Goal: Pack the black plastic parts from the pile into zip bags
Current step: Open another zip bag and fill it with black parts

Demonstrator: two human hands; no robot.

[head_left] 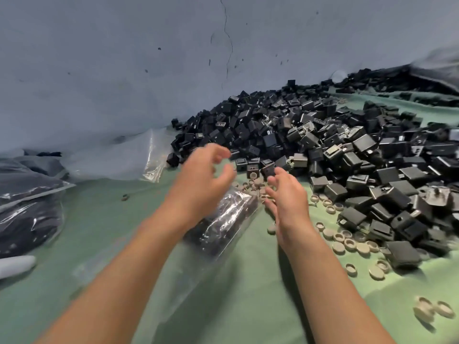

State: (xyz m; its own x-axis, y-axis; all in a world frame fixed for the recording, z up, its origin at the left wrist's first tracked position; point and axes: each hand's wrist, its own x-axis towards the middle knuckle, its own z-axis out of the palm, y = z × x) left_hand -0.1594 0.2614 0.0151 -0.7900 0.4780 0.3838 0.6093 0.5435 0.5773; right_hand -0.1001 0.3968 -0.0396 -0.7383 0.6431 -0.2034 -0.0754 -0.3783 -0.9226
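Observation:
A big pile of black plastic parts (323, 140) spreads over the green cloth (104, 232) from the middle to the far right. A clear zip bag (223, 224) partly filled with black parts lies on the cloth between my forearms, its mouth toward the pile. My left hand (206, 177) hovers blurred above the bag's mouth, fingers curled and apart, holding nothing I can see. My right hand (285, 197) reaches toward the pile's near edge with fingers spread, and it looks empty.
Several small beige round caps (347, 242) lie scattered along the pile's front edge. Filled clear bags of black parts (27, 212) sit at the far left, and an empty clear bag (139, 157) leans on the grey wall (124, 58) behind.

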